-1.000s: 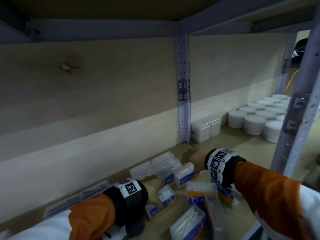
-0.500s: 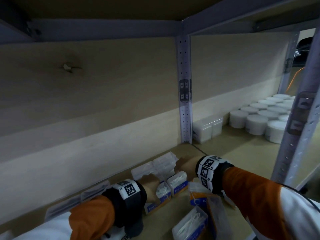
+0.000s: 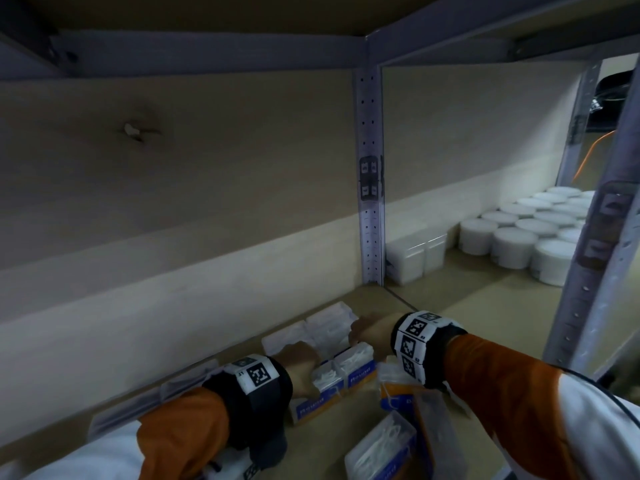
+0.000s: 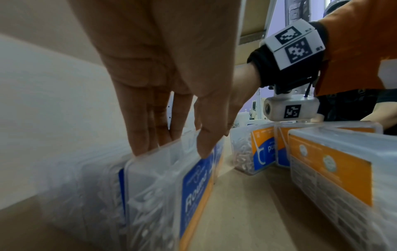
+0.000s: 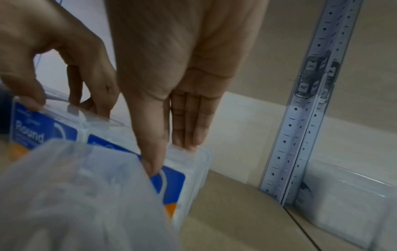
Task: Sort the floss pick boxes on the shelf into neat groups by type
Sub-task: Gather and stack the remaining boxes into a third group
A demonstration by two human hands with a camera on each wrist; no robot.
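Against the shelf (image 3: 460, 303) back wall, both hands pinch blue Round boxes side by side: left hand (image 4: 163, 71) on one box (image 4: 171, 183), right hand (image 5: 171, 71) on its neighbour (image 5: 178, 171). Squaring this blue group seems underway; next, orange boxes (image 4: 330, 166) want gathering.

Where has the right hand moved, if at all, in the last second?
Yes: right hand moved left and nearer, away from the upright post.
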